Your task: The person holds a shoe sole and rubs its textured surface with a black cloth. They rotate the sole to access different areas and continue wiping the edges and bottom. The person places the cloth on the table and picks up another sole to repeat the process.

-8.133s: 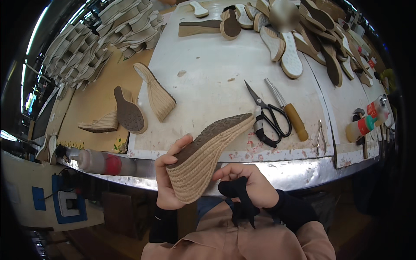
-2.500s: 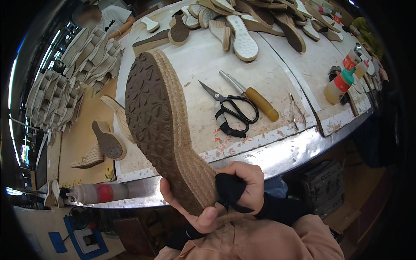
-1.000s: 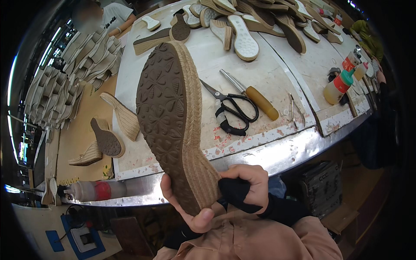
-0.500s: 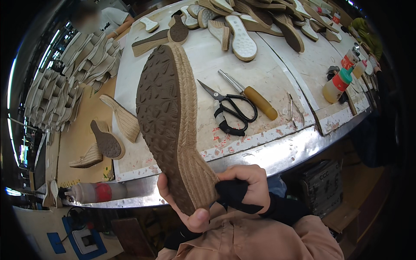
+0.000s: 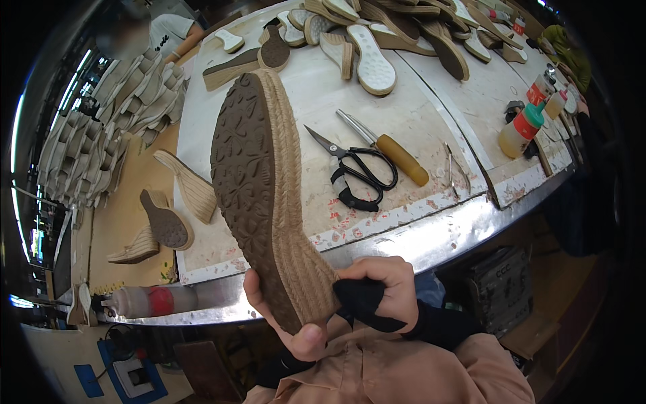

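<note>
A rope-wrapped wedge shoe sole (image 5: 266, 195) stands on end close to my chest, its brown patterned tread facing left and its woven side facing right. My left hand (image 5: 296, 330) cups its lower end from beneath, thumb curled under the heel. My right hand (image 5: 383, 286) grips the same end from the right, with a black cloth (image 5: 360, 303) bunched under its fingers against the rope.
Black-handled scissors (image 5: 356, 175) and a yellow-handled knife (image 5: 393, 151) lie on the white worktable (image 5: 316, 108). Two wedge soles (image 5: 171, 215) sit at left, many more at the far edge (image 5: 377, 40) and stacked left (image 5: 101, 135). Glue bottles (image 5: 521, 128) stand right; a tube (image 5: 148, 299) lies on the metal front edge.
Since the earliest frame the sole was turned from lying flat to standing on end, tread toward me. Over the last second it has barely shifted in my hands.
</note>
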Action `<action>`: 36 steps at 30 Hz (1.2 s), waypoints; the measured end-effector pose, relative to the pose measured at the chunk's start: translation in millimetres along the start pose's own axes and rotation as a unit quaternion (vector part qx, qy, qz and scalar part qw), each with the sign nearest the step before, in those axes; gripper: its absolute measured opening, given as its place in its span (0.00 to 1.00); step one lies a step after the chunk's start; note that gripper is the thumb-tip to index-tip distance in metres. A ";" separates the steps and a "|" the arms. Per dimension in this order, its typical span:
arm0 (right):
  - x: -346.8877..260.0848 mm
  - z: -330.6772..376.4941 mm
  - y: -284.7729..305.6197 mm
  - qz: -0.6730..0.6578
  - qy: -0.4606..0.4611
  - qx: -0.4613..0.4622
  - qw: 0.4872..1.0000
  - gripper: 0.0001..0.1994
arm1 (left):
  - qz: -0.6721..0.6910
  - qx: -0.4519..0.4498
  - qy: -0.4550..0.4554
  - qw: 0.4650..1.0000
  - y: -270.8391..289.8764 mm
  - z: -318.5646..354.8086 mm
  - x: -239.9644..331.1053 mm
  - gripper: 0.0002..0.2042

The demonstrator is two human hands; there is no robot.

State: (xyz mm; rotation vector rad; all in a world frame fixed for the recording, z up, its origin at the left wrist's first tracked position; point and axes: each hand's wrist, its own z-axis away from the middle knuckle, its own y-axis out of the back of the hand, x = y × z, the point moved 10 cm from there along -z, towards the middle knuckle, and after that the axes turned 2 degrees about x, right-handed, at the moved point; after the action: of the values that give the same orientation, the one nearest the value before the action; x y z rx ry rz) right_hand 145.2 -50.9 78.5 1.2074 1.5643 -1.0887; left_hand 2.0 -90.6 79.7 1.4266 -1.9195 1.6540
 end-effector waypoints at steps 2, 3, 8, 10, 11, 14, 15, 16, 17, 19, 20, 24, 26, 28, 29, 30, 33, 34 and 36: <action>-4.9 -0.5 -0.3 0.004 0.017 0.001 1.000 0.04 | 0.050 -0.091 -0.029 0.994 -10.7 -3.6 3.1 0.48; -7.0 -0.5 -0.4 0.005 0.026 0.001 1.000 0.04 | 0.052 -0.106 -0.034 0.992 -12.0 -3.3 3.8 0.48; -1.8 0.2 0.2 0.011 0.011 0.006 1.000 0.05 | -0.007 -0.027 -0.005 1.000 -1.8 0.0 0.1 0.48; -4.5 -0.5 0.3 0.015 0.022 0.008 1.000 0.05 | -0.017 0.008 0.008 1.000 1.9 0.3 -1.9 0.48; -7.3 -0.6 0.1 0.019 0.037 0.015 0.999 0.05 | -0.019 0.013 0.008 1.000 2.2 0.1 -2.3 0.48; -6.7 1.3 2.1 0.033 0.049 0.034 0.998 0.05 | -0.040 0.006 0.018 0.999 2.8 3.1 -3.5 0.48; -5.3 1.8 3.2 0.038 0.048 0.040 0.997 0.05 | -0.049 0.000 0.023 0.999 2.4 4.3 -4.4 0.48; -3.7 1.1 2.1 0.038 0.037 0.029 0.998 0.04 | -0.046 0.007 0.022 0.999 2.9 3.5 -4.3 0.48; -2.4 0.0 1.9 0.039 0.026 0.018 0.999 0.04 | -0.042 0.015 0.020 0.999 2.5 2.1 -4.6 0.49; -2.5 -0.7 0.8 0.031 0.024 0.013 0.999 0.03 | -0.042 0.029 0.020 0.998 3.2 1.4 -4.0 0.49; -4.1 -0.7 -0.2 0.022 0.033 0.020 0.999 0.02 | -0.046 0.036 0.021 0.998 3.7 1.4 -3.6 0.49; -1.9 1.2 3.3 0.030 0.037 0.045 0.998 0.02 | -0.077 0.032 0.033 0.996 4.3 3.7 -5.6 0.49; -1.7 0.3 2.8 0.029 0.032 0.033 0.999 0.03 | -0.073 0.040 0.032 0.996 4.8 3.8 -5.5 0.49; -3.1 -0.6 1.7 0.031 0.039 0.026 0.998 0.03 | -0.064 0.046 0.026 0.997 4.9 2.6 -5.3 0.49; -4.5 -1.0 0.7 0.033 0.048 0.024 0.998 0.03 | -0.057 0.049 0.019 0.997 4.7 1.2 -4.9 0.49; -5.7 -1.3 0.0 0.035 0.057 0.023 0.997 0.02 | -0.049 0.051 0.012 0.997 5.0 0.5 -4.3 0.49; -8.2 -2.2 0.6 0.039 0.076 0.024 0.996 0.03 | -0.073 0.028 0.016 0.997 5.4 2.4 -4.5 0.48; -6.8 -2.0 0.8 0.041 0.073 0.025 0.996 0.03 | -0.081 0.025 0.015 0.996 5.0 3.1 -3.8 0.48; -3.6 -0.8 1.2 0.046 0.068 0.028 0.996 0.04 | -0.096 0.020 0.012 0.995 3.5 4.1 -3.2 0.48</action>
State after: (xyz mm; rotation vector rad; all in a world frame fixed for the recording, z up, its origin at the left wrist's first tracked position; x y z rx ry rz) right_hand 146.9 -50.8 82.0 1.4024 1.5722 -1.0150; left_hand 2.4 -92.9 73.9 1.5457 -1.6857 1.6198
